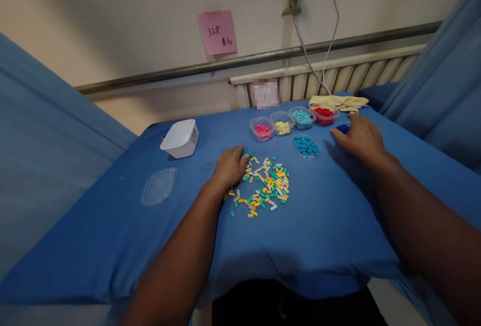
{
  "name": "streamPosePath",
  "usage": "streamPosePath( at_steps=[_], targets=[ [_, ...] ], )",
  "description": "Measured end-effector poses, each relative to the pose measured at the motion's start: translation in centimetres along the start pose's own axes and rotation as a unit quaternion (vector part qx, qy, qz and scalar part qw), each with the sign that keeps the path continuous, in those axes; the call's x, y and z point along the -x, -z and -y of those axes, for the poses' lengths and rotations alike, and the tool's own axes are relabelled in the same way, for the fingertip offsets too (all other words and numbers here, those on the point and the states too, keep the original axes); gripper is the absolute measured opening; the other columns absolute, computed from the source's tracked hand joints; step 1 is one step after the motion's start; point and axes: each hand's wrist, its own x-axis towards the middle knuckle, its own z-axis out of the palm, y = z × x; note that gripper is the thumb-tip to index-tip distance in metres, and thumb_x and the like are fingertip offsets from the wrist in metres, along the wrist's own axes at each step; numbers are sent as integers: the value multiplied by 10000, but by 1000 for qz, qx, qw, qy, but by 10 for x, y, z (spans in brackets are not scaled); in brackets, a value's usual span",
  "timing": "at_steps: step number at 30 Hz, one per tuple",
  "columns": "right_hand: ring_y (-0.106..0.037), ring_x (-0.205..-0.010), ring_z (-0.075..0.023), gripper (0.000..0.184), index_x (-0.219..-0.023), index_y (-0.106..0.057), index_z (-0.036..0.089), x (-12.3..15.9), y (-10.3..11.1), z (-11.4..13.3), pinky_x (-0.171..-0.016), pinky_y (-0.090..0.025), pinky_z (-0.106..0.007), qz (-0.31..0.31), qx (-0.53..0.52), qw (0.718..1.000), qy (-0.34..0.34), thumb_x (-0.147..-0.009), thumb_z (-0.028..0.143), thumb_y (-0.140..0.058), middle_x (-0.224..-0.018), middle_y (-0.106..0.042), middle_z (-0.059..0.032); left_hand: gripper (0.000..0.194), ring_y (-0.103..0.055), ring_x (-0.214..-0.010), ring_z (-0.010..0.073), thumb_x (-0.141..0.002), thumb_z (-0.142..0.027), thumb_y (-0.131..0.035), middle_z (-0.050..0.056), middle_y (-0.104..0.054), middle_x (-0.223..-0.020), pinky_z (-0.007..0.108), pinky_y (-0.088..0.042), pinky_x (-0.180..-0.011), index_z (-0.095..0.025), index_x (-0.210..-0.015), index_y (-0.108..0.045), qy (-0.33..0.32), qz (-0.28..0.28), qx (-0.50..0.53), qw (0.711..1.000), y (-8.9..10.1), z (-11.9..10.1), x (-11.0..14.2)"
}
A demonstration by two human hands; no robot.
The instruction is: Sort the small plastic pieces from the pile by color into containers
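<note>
My left hand (230,168) rests at the left edge of a loose pile of small toy building bricks (276,180) in yellow, white, green and tan. Its fingers are stretched out, and some bricks lie against or under it. On the right, my right hand (361,138) grips a small container of dark blue pieces (342,128) between thumb and fingers; the hand covers most of it. Left of that hand, a clear lid or shallow tray (314,155) bears blue bricks (305,145).
Clear tubs of pink bricks (262,130), pale yellow bricks (283,126), light blue bricks (301,117) and red bricks (323,114) line the back. A yellow cloth (338,101) lies behind them. A white tub (180,139) and a clear lid (159,187) stand left on the blue-covered table (323,225).
</note>
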Motion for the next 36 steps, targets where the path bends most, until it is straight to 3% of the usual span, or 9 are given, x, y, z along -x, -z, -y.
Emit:
streamPosePath(
  at_steps=[4,7,13,17,19,24,29,32,36],
  targets=[
    [-537,-1484,-467,892,-1624,-453,24,29,-23,50,-1223,-434,-575,50,-81,986,135,-993,626,-638,-1607,-550,-329,560,-542,-1501,333,-1132,-401,-426,214,-590,-1603,468,-386,-1289,-94,-1579,-570,-7,18,-33,999,2,-5,2],
    [-483,-1537,-467,922,-1657,-412,35,44,-40,68,-1249,-417,-587,83,-65,979,172,-965,592,-659,-1671,-491,-316,620,-421,-1608,372,-1140,-432,-408,224,-454,-1720,524,-310,-1331,-116,-1669,-477,3,56,-59,997,6,-11,5],
    [-509,-1515,-473,848,-1645,-429,32,31,-38,44,-1225,-439,-598,71,-18,991,116,-962,491,-636,-1639,-525,-317,653,-286,-1681,407,-1150,-467,-370,215,-306,-1803,582,-250,-1351,-170,-1732,-388,-11,99,-89,991,15,-17,12],
    [-548,-1466,-509,844,-1634,-446,23,22,-27,31,-1179,-472,-644,58,8,996,62,-974,515,-633,-1616,-538,-335,686,-257,-1691,416,-1148,-511,-380,212,-263,-1819,585,-242,-1355,-180,-1748,-365,7,128,-105,986,24,-9,14],
    [-541,-1469,-522,842,-1630,-455,21,23,-23,32,-1183,-461,-673,34,5,997,71,-983,528,-634,-1620,-531,-339,703,-250,-1693,417,-1142,-534,-393,213,-260,-1820,597,-231,-1356,-182,-1751,-360,17,131,-120,984,29,-3,15],
    [-476,-1573,-403,709,-1646,-471,74,43,-20,61,-1296,-394,-585,-8,-94,966,241,-1079,497,-511,-1673,-518,-268,684,-292,-1679,413,-1144,-509,-375,220,-294,-1806,598,-261,-1347,-169,-1737,-387,42,118,-121,985,31,1,23],
    [-498,-1573,-366,591,-1618,-551,166,83,-27,99,-1287,-411,-579,127,-122,887,428,-1104,453,-505,-1686,-544,-198,722,-255,-1699,372,-1149,-536,-301,211,-237,-1827,541,-255,-1367,-144,-1754,-346,-5,143,-64,988,24,-5,50],
    [-536,-1539,-361,547,-1585,-589,189,97,-29,114,-1254,-443,-568,170,-107,864,462,-1114,457,-511,-1666,-568,-191,735,-202,-1718,331,-1148,-554,-265,174,-199,-1842,527,-225,-1383,-154,-1762,-320,2,114,-29,993,30,2,70],
    [-652,-1385,-349,483,-1472,-675,190,93,-18,113,-1161,-503,-502,149,-90,884,433,-1134,461,-463,-1500,-702,-185,765,-203,-1716,331,-1147,-556,-246,209,-240,-1818,532,-228,-1386,-85,-1743,-332,76,92,-21,993,42,17,98]
  ],
)
